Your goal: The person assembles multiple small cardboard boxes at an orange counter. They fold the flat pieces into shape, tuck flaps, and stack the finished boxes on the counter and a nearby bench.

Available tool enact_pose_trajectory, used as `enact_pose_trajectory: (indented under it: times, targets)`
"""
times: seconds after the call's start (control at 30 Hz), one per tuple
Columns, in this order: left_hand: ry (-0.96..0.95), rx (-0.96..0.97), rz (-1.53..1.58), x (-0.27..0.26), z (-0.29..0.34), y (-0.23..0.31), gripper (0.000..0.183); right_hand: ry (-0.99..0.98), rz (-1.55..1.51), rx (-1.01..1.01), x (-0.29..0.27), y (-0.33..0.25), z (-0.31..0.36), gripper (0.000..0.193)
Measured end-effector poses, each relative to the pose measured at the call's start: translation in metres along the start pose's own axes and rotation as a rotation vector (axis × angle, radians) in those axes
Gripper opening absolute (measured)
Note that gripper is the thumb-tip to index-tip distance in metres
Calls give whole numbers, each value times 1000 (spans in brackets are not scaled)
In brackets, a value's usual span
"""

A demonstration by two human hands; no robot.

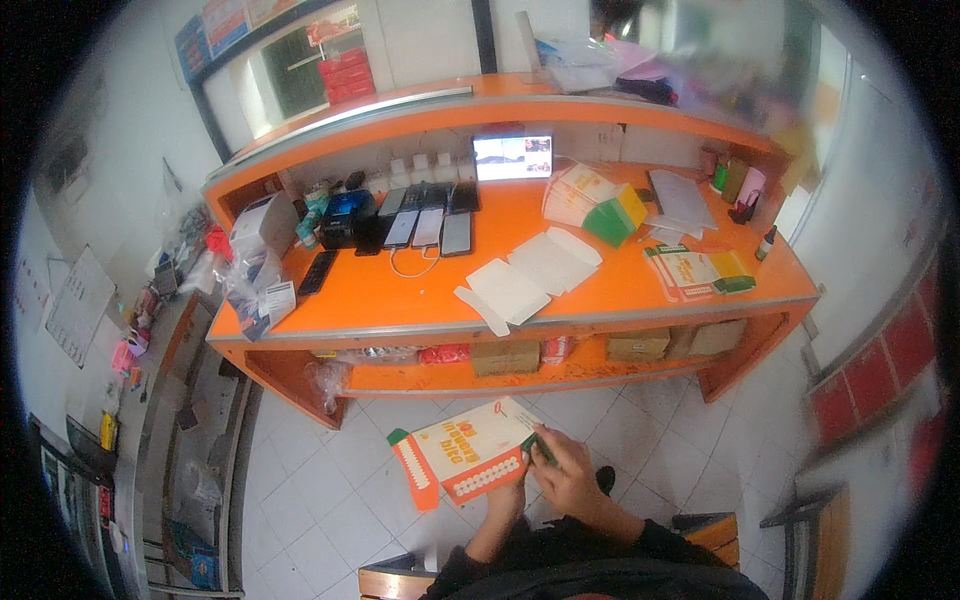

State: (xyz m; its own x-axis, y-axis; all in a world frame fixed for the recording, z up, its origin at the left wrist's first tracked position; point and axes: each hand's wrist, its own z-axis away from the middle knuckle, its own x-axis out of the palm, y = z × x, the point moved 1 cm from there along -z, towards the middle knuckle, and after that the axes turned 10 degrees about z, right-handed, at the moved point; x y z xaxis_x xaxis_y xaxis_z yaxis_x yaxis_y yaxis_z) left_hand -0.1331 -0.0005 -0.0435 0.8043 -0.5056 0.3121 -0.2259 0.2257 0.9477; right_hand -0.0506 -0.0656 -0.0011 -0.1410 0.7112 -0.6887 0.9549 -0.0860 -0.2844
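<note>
A cream cardboard carton with orange and green flaps (490, 440) was held tilted in front of the orange metal-edged desk (380, 300), above the white tiled floor (335, 480). A green flap at its right end was pinched between the thumb and fingers of the bare right hand (568, 474). The carton's near edge was met from below by the bare left hand (507, 497); its fingers were largely hidden, so whether they were closed could not be told. On the desk, an unfolded white cardboard blank (540, 272) was laid near the front edge, with a fanned pile of cream, orange and green cartons (582, 197) behind it. Rectangular phones (457, 233) were set in rows farther left.
</note>
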Motion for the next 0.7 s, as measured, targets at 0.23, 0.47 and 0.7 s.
enact_pose_trajectory:
  times: [0.23,0.47,0.7]
  targets:
    - [-266,-8,-134,6,4,-5,28,-27,-566,515,15,43,25,44]
    - [-342,-134,23,5,1,-9,16,-205,-618,408,23,52,24,68]
    - [-289,-9,43,-32,-17,-11,22,-496,-1107,508,18,53,27,80]
